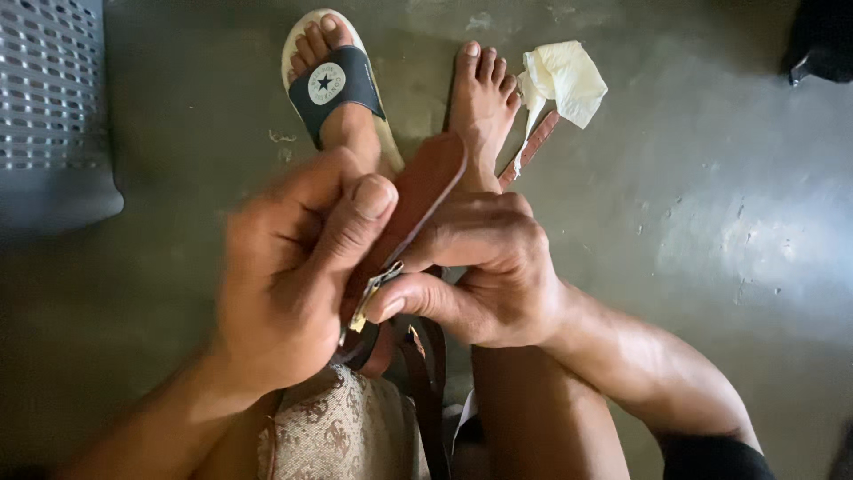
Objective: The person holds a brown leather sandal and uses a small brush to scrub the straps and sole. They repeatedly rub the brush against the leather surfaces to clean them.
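Note:
A brown leather sandal (426,182) is held up over my lap, sole edge toward me, its straps hanging down. My left hand (284,276) wraps around its left side, thumb pressed on the leather. My right hand (493,267) grips it from the right, fingers curled by a small metal buckle (371,298). My left foot wears a dark slide sandal (336,84); my right foot (482,102) is bare on the floor.
A crumpled pale cloth (562,82) and a thin reddish strip (531,147) lie on the grey concrete floor beside the bare foot. A grey perforated plastic basket (49,98) stands at the upper left. A dark object (822,40) sits at the top right corner.

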